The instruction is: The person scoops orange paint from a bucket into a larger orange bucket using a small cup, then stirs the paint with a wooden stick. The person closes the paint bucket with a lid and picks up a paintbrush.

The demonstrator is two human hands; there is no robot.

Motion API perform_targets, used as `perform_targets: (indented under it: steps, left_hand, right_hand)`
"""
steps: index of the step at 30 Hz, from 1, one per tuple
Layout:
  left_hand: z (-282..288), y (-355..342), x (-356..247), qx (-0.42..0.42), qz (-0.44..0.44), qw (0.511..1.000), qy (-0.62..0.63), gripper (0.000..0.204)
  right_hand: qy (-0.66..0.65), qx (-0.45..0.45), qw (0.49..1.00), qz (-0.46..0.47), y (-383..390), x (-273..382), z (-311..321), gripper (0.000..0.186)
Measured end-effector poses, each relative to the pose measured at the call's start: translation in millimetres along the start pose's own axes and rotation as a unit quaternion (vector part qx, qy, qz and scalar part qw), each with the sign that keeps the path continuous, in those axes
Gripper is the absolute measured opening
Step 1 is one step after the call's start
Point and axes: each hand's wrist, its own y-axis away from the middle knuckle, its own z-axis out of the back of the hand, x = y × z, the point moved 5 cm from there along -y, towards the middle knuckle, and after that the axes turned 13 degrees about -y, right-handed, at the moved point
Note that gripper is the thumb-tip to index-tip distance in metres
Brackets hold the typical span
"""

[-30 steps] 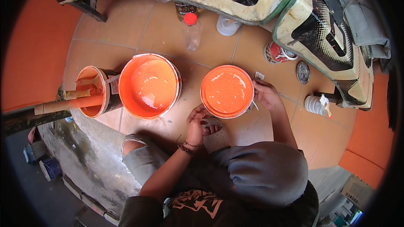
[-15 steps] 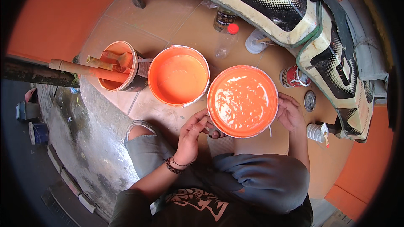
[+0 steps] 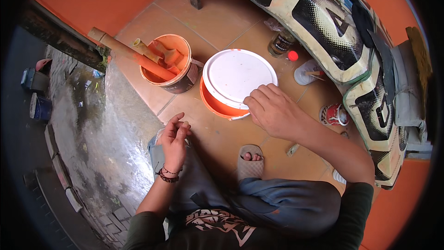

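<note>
A round white lid point(image 3: 240, 75) lies tilted over a paint bucket point(image 3: 213, 102), covering most of its mouth. Orange paint or coating shows along the bucket's uncovered near-left side. With bent fingers, my right hand point(image 3: 270, 111) grips the lid's near-right rim from above. Over my left knee hovers my left hand point(image 3: 174, 142), empty, its fingers loosely curled and apart, away from the lid. Left of the paint bucket stands a second, orange-smeared bucket point(image 3: 184, 82) holding a long stick point(image 3: 125, 52) and other orange-stained tools.
A low bench with a black-and-cream patterned cover point(image 3: 342, 60) curves along the far right. Beside it stand a dark-labelled bottle point(image 3: 280, 43), a red-capped bottle point(image 3: 292, 56), a translucent tub point(image 3: 304, 73) and a red can point(image 3: 334, 114). My sandalled foot point(image 3: 251, 159) rests on the tiles.
The lid has been turned from orange underside up to white side up and moved left onto the paint bucket. My left hand has let go of it; my right hand still holds it.
</note>
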Motion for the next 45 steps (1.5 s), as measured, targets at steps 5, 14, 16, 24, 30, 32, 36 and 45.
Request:
perform_targets:
  steps: [5, 14, 16, 24, 30, 32, 36, 45]
  left_hand:
    - [4.3, -9.2, -16.3, -0.03, -0.065, 0.993, -0.091, 0.031]
    - [-27.4, -27.8, -53.1, -0.064, -0.238, 0.942, -0.226, 0.029]
    - [-28.6, -29.2, -49.9, -0.064, -0.234, 0.944, -0.225, 0.029]
    - [-24.2, -34.9, -31.0, -0.072, -0.19, 0.955, -0.216, 0.027]
    - [-22.0, -41.9, -34.7, -0.099, -0.2, 0.95, -0.219, 0.023]
    - [-21.9, -44.8, -33.5, -0.107, -0.191, 0.953, -0.208, 0.023]
    - [-20.1, -47.9, -38.2, -0.108, -0.163, 0.96, -0.202, 0.022]
    - [-45.1, -59.6, -60.6, -0.066, -0.323, 0.881, -0.339, 0.028]
  right_hand:
    - [0.102, 0.041, 0.993, 0.046, 7.7, -1.4, -56.0, 0.02]
    - [0.084, 0.033, 0.995, 0.04, 17.2, 14.2, -78.7, 0.018]
    - [0.098, 0.013, 0.994, 0.04, 15.8, 16.2, -78.3, 0.007]
    - [0.003, 0.03, 0.999, -0.016, 17.5, -2.0, -86.1, 0.019]
    - [-0.014, -0.003, 1.0, -0.003, 14.5, -4.8, -81.9, 0.012]
    - [-0.017, -0.021, 1.0, 0.009, 13.2, -4.8, -80.7, 0.009]
    - [-0.031, -0.026, 0.999, -0.01, 12.3, -5.4, -81.1, 0.01]
    - [-0.099, -0.003, 0.991, -0.09, 17.7, -19.5, -74.4, 0.019]
